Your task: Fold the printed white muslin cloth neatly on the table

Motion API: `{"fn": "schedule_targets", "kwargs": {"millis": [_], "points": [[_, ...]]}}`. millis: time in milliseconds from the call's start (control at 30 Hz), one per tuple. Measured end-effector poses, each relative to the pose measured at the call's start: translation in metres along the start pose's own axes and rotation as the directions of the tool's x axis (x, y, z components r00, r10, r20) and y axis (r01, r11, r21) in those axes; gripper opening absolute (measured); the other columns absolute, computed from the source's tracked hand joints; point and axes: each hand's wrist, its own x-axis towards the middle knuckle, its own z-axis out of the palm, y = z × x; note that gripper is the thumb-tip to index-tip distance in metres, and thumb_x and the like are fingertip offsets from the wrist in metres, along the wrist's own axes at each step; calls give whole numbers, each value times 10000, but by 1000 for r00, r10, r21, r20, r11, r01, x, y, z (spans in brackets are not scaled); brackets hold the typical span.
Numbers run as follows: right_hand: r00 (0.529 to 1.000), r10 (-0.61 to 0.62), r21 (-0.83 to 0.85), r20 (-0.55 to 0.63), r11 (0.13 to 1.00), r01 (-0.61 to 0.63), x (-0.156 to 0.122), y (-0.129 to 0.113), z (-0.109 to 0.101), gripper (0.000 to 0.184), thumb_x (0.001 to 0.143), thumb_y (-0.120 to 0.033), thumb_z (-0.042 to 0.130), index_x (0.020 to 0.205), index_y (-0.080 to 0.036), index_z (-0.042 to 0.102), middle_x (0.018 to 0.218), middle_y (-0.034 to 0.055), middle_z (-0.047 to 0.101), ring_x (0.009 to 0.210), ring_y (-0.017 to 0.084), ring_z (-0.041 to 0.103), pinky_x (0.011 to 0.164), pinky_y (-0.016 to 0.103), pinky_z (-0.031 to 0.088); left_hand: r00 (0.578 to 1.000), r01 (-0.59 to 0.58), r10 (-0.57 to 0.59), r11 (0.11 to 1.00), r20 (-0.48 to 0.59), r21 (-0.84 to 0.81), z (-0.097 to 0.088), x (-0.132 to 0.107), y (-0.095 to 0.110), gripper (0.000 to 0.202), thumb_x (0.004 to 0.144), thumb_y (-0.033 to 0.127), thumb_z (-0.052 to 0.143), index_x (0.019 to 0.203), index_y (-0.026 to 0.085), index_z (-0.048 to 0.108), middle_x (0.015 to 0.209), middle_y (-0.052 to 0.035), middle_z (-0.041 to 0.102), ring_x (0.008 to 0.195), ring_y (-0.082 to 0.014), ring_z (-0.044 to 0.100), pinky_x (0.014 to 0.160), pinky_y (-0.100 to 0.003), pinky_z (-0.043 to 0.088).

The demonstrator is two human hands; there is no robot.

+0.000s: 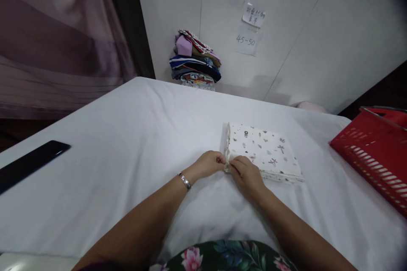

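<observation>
A white cloth (262,148) with small printed palm trees and other figures lies folded into a thick rectangle on the white-covered table (127,144). At its near left corner my left hand (208,164) pinches the layered edge, fingers closed. My right hand (247,173) grips the same corner just to the right, thumb and fingers pressed together on the fabric. Both hands almost meet there. The rest of the cloth lies flat, its stacked layers showing along the near edge.
A red plastic basket (372,148) stands at the right edge. Several folded fabrics (195,61) are piled against the wall beyond the far edge. A dark flat object (32,163) lies at the left. Two handwritten papers (246,40) hang on the wall, and a pinkish curtain (57,38) hangs far left.
</observation>
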Motion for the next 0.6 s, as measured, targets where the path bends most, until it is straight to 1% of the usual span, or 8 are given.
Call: {"fn": "schedule_targets", "kwargs": {"millis": [67,167,400,500,600], "points": [[1000,-12,-36,25,999,13,0,-1,1,172,881,-264,446,906,-212,608,891,56,595,851,182,532,684,274,418,999,-1,1,1000,34,-5,-2,0,1,185,626,319,625,738,173,611,694,17,601,661,-124,530,567,-217,386],[998,-1,-33,61,999,3,2,-1,-1,138,861,-280,480,892,-220,600,891,48,594,842,177,529,666,266,414,997,-6,6,1000,74,-3,-4,0,2,199,622,301,630,769,169,609,703,14,600,667,-123,532,566,-212,381],[995,56,16,87,998,-58,4,-1,-3,97,817,-291,539,856,-228,602,870,28,592,838,170,524,644,256,384,999,-16,13,999,51,45,-1,2,-2,224,630,339,648,772,171,603,716,7,601,666,-119,530,557,-210,372],[991,95,80,94,992,-102,6,-2,-5,81,802,-264,547,842,-233,610,841,16,595,817,159,532,647,250,380,998,-25,23,999,51,29,0,2,-3,261,634,390,658,765,172,604,720,-2,612,664,-120,535,556,-213,375],[986,131,136,105,980,-145,9,-2,-8,74,789,-231,543,825,-231,608,801,1,594,779,146,539,643,241,381,998,-28,27,999,55,30,0,1,-3,247,640,381,653,761,171,609,731,-7,621,669,-122,543,559,-214,376]]}}
